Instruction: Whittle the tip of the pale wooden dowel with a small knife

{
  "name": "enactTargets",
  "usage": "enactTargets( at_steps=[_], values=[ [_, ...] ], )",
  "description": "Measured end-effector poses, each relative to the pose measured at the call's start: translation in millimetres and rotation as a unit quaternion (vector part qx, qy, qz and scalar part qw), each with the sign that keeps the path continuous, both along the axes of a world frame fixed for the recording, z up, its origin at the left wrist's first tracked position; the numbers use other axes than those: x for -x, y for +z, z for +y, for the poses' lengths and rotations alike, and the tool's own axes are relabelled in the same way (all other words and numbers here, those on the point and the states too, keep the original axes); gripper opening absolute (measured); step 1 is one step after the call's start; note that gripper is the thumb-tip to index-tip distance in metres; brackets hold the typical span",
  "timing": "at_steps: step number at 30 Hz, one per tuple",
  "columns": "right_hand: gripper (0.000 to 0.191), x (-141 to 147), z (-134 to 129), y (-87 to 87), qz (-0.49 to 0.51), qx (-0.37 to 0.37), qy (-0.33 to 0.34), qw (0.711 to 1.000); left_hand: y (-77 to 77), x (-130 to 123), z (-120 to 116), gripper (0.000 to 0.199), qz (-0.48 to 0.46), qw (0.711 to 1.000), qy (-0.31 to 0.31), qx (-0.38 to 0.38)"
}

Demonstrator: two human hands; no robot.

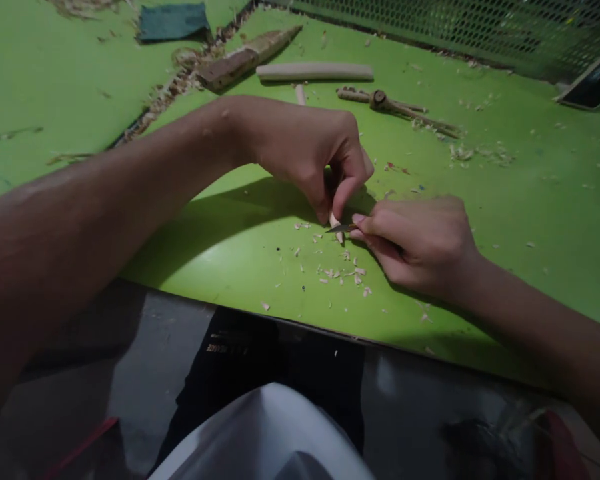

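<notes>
Between the fingertips of my left hand [325, 153] is a small pale wooden stick [337, 225], its tapered end pointing down toward me. My right hand [417, 243] is closed around a small knife [341, 229], whose handle is mostly hidden in the fingers. The dark blade lies across the stick near its tip, pointing left. Pale wood shavings [335, 273] are scattered on the green tabletop [220, 253] just below both hands.
Behind my left hand lie a smooth pale wooden rod [315, 71], a rough pointed piece of wood [250, 57] and several thin twigs [400, 110]. A dark green cloth-like piece [173, 22] is at the upper left. A green perforated panel [455, 33] borders the back.
</notes>
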State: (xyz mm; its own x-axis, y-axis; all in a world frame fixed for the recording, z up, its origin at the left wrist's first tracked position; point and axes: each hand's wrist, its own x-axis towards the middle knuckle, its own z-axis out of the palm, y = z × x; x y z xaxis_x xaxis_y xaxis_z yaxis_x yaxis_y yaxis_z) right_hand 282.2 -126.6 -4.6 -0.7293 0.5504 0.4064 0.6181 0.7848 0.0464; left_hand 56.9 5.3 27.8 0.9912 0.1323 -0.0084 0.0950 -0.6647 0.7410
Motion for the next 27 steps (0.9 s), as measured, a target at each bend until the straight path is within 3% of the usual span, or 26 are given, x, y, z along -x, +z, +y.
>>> enactTargets(
  at_steps=[6, 11, 16, 27],
  values=[
    [0.035, 1.3, -2.3, 0.3, -0.024, 0.029, -0.015, 0.999, 2.2, 0.7, -0.6, 0.02, 0.011, 1.0, -0.011, 0.007],
    [0.029, 1.5, -2.3, -1.6, 0.014, 0.007, 0.019, 1.0, 2.2, 0.6, -0.2, 0.019, 0.014, 1.0, 0.001, -0.006],
    [0.031, -1.1, -3.4, -3.2, 0.026, 0.033, 0.042, 0.998, 1.5, 3.7, 1.8, 0.018, 0.014, 1.0, 0.003, -0.007],
    [0.029, -4.7, -1.3, -2.7, 0.038, 0.113, 0.022, 0.993, 3.2, 3.3, 0.2, 0.008, 0.013, 1.0, -0.006, -0.006]
  ],
)
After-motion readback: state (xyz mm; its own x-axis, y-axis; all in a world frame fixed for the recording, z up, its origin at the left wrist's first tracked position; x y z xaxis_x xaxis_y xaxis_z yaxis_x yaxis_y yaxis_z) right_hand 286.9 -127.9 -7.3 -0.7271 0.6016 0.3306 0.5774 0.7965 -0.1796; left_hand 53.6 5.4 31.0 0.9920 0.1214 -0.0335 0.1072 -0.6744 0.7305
